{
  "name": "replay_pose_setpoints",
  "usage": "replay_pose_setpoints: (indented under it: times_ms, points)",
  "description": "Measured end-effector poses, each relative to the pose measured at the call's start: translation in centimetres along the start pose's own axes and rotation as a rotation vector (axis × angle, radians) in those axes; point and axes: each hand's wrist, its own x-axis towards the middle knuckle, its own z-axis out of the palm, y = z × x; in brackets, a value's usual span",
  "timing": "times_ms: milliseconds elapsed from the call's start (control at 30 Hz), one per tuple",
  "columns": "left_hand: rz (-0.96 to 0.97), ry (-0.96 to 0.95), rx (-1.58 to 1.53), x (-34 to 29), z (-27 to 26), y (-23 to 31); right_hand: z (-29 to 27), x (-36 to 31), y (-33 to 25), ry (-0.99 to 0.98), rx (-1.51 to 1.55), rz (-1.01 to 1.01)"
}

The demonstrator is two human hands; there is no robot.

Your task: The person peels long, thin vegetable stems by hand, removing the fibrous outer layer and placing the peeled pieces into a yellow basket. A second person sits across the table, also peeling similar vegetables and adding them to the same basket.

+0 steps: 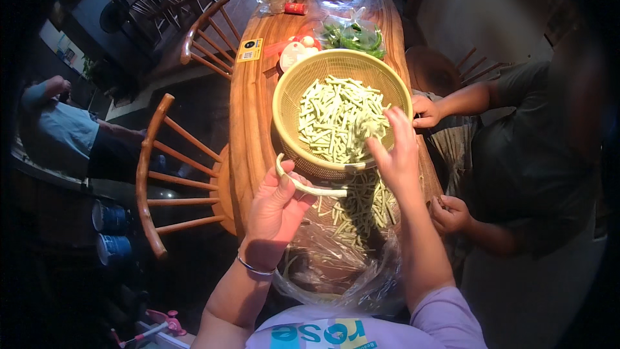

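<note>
My left hand holds one long pale green bean just in front of the yellow plastic basket. My right hand reaches over the basket's near rim, with a small bunch of cut bean pieces pinched in its fingers. The basket is filled with several short cut bean pieces. Below it, a clear plastic bag holds more uncut beans at the table's near end.
Another person sits at the right, one hand on the basket's rim, the other hand by the table edge. Further up the wooden table lie a bag of greens, red and white items, a cup. Wooden chairs stand left.
</note>
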Motion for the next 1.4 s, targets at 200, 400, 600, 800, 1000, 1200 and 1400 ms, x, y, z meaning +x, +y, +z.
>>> replay_pose_setpoints:
  times_ms: [200,400,600,800,1000,1200,1400]
  points:
    - [-0.115,-0.038,0.048,1.2,-3.1,-1.3,-1.9,-3.1,-7.1,-0.627,0.818,0.282]
    - [-0.163,-0.048,0.049,0.6,-1.7,-0.1,-2.6,-3.4,-7.0,-0.476,0.629,0.141]
    - [-0.057,-0.007,0.341,-0.5,-1.4,-0.1,-3.4,-3.4,-8.2,-0.684,0.562,0.032]
    - [0.129,-0.024,0.762,-3.1,-1.6,-1.3,-1.6,-8.0,-8.5,-0.635,0.457,0.040]
    - [0.717,-0.195,1.361,-5.2,-1.8,-3.4,1.6,-10.8,-7.2,-0.306,0.710,0.557]
    - [-0.069,0.024,0.771,-5.8,-3.9,-6.3,-0.4,-2.3,-3.2,-0.033,0.545,0.357]
    - [-0.390,0.086,0.821,-5.7,-6.1,-8.4,0.6,4.7,-5.0,-0.226,0.119,0.055]
